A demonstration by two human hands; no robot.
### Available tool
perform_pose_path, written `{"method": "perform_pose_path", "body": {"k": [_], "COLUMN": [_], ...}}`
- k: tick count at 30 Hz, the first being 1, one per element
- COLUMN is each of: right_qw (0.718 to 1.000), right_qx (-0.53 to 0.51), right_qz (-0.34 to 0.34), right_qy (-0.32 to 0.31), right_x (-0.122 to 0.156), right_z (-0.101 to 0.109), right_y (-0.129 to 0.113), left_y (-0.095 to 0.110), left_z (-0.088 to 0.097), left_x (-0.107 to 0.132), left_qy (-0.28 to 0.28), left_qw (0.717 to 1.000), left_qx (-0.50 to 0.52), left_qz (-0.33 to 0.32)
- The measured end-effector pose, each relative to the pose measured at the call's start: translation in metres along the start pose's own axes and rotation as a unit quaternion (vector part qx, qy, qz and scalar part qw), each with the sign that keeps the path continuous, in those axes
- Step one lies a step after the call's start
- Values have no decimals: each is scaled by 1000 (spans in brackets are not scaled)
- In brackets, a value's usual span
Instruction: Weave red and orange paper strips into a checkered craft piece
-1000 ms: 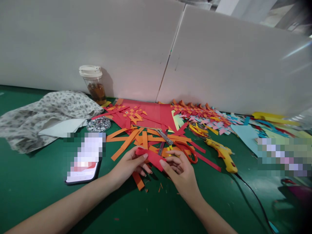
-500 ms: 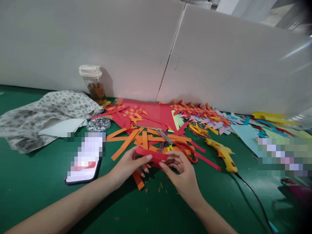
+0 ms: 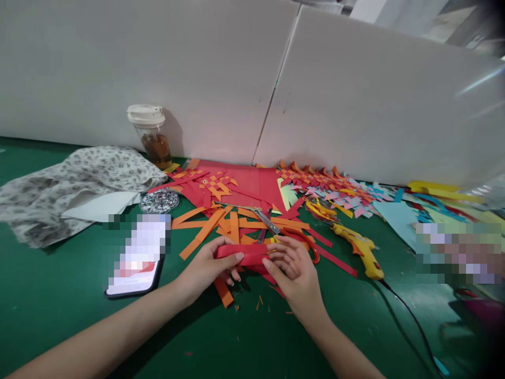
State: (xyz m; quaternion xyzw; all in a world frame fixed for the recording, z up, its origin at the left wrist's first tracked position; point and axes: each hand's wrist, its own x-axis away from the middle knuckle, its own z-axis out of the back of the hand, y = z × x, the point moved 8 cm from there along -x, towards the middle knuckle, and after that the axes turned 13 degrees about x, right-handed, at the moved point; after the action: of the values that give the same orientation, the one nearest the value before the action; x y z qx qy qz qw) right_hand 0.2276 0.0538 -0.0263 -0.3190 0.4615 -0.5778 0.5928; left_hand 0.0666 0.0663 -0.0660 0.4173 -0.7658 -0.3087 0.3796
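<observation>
My left hand (image 3: 207, 267) and my right hand (image 3: 294, 273) both pinch a folded red paper strip (image 3: 246, 256) just above the green table (image 3: 59, 316). The left thumb presses on its top near the left end; the right fingers curl round its right end. Behind the hands lie several loose orange paper strips (image 3: 209, 223) and red-handled scissors (image 3: 294, 237). One orange strip (image 3: 224, 293) lies under the left hand.
A phone (image 3: 136, 263) lies left of the hands. A yellow glue gun (image 3: 361, 250) with a black cord lies to the right. Further back are red sheets with woven paper pieces (image 3: 315, 181), a dish of googly eyes (image 3: 160, 201), a lidded jar (image 3: 152, 134), patterned cloth (image 3: 74, 179) and white boards (image 3: 355, 95).
The red strip has turned from slanting to level and folded flatter. My hands have drawn closer together, with the right fingers now curled round its right end.
</observation>
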Motion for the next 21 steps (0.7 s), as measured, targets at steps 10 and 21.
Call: {"method": "perform_pose_path", "body": {"k": [10, 21], "right_qw": [996, 998], "right_qx": [-74, -55], "right_qz": [-32, -33], "right_qy": [30, 22], "right_x": [-5, -4], "right_z": [5, 5], "right_y": [8, 7], "left_y": [3, -3], "left_z": [-2, 4], "left_x": [0, -4], "left_qy": [-13, 2], "left_qw": [1000, 1000], "left_qx": [6, -25], "left_qz": [-2, 17]}}
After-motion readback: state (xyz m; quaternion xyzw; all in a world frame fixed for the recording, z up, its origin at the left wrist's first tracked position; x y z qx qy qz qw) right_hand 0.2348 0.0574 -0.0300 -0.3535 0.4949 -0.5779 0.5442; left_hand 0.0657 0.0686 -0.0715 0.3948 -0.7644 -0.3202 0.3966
